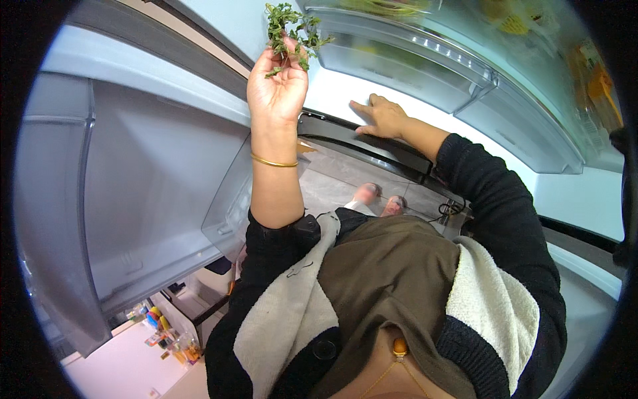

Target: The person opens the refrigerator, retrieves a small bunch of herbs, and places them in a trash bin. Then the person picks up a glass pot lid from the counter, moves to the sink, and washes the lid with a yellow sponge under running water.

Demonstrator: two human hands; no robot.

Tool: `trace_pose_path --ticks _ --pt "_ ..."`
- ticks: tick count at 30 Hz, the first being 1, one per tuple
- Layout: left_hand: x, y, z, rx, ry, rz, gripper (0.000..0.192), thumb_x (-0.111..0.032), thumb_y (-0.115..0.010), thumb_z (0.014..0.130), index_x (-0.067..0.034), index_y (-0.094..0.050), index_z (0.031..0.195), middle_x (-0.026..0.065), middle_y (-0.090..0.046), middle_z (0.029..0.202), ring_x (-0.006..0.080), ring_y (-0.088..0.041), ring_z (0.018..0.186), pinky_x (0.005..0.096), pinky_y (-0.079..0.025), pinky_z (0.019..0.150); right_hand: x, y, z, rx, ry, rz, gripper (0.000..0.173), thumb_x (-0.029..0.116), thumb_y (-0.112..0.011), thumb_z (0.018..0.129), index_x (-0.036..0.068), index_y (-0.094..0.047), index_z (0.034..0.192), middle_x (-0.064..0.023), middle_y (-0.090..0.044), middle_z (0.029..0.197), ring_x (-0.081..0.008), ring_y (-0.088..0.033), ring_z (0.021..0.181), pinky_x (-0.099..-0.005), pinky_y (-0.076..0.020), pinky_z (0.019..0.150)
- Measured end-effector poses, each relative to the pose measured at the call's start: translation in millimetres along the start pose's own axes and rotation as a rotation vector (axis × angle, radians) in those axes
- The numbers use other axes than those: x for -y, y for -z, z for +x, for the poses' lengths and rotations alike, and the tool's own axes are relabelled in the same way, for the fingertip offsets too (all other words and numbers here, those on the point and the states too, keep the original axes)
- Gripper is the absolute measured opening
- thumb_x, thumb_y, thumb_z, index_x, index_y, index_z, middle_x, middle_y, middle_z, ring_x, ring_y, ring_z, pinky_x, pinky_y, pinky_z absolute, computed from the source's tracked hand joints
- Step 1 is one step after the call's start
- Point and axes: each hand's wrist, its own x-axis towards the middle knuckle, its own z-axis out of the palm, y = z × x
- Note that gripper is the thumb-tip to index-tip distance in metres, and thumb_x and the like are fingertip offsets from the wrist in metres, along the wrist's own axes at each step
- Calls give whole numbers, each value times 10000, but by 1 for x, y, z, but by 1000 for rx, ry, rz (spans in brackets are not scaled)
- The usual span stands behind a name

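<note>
A bunch of wilted green leafy herbs (294, 27) is pinched between the fingertips of my left hand (277, 87), palm turned up, at the top of the view. That hand is inside the opening of a lit refrigerator, near its left wall. My right hand (383, 117) is at the white floor (339, 92) of the compartment, by its black front edge (344, 130). Its fingers are apart, the index finger points left, and nothing is in it. Whether it presses on the floor or hovers just over it, I cannot tell.
Clear crisper drawers (398, 65) stand beyond my right hand, below a shelf with bagged food (513, 22). On the left, the refrigerator door (164, 184) with its bins (55, 199) is swung open. A white surface (124, 364) with several small items lies behind it. A cable (451, 209) hangs near my right side.
</note>
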Motion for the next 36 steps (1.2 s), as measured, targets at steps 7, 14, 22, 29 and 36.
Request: trace_pose_path --ticks 7,14,22,29,36 --pt "4 3 3 -12 34 -10 104 37 -476 872 116 -536 900 216 -584 934 299 -584 896 360 -563 823 4 -14 13 -25 -30 -8 677 528 -615 784 219 -435 1359 -180 -505 1085 -334 -501 1034 -416 -448 840" --pt "2 3 0 -30 -5 2 84 52 -481 867 114 -524 905 205 -583 919 295 -592 894 361 -565 817 -8 -15 -3 -79 181 -190 636 443 -669 758 176 -492 1308 -147 -515 1030 -300 -517 983 -398 -468 781" --pt "7 5 6 -26 21 7 81 53 -480 870 111 -527 901 199 -588 917 285 -601 883 361 -565 816 -19 -23 -33 -135 288 -310 636 401 -646 776 125 -465 1319 -98 -518 1009 -261 -516 964 -376 -476 741" --pt "8 16 14 -84 0 20 73 51 -478 871 106 -523 888 194 -591 918 285 -607 867 371 -564 819 -26 -17 -49 -162 154 -253 593 430 -585 833 127 -458 1327 -101 -529 975 -261 -526 919 -368 -470 740" --pt "13 35 20 -133 -3 3 67 49 -478 870 101 -515 891 190 -588 908 296 -606 858 373 -565 814 -6 28 -49 -404 -210 903 396 367 -571 893 93 -621 1173 -127 -650 928 -183 -585 829 -285 -455 777"
